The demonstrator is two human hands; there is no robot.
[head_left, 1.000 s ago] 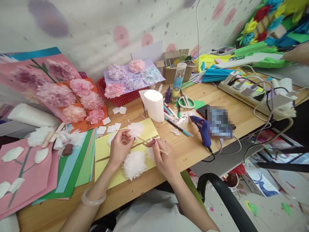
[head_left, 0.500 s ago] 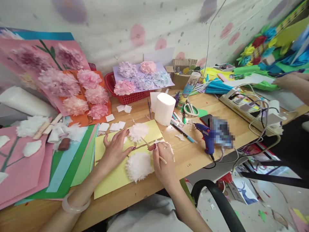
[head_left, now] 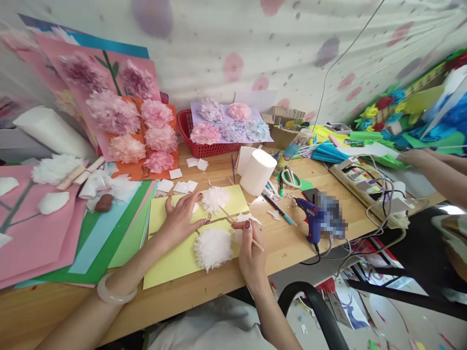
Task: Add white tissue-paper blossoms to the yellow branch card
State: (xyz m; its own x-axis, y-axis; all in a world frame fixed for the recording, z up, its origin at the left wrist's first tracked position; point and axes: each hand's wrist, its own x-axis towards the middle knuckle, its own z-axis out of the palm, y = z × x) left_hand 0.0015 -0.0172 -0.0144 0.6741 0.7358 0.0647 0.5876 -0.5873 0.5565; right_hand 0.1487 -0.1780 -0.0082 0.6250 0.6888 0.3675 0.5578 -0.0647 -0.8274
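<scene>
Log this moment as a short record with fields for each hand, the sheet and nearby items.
Left hand: spread over yellow sheet, fingertips near upper white flower
Right hand: holds thin stick
Sheet: brown stem between upper white flower and lower white flower
To its right: white roll, glue gun, scissors
Behind: red basket
Far right: another person's hand

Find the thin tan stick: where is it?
In the head view, the thin tan stick is in the right hand, over the yellow sheet, tip near the upper white puff.
</scene>
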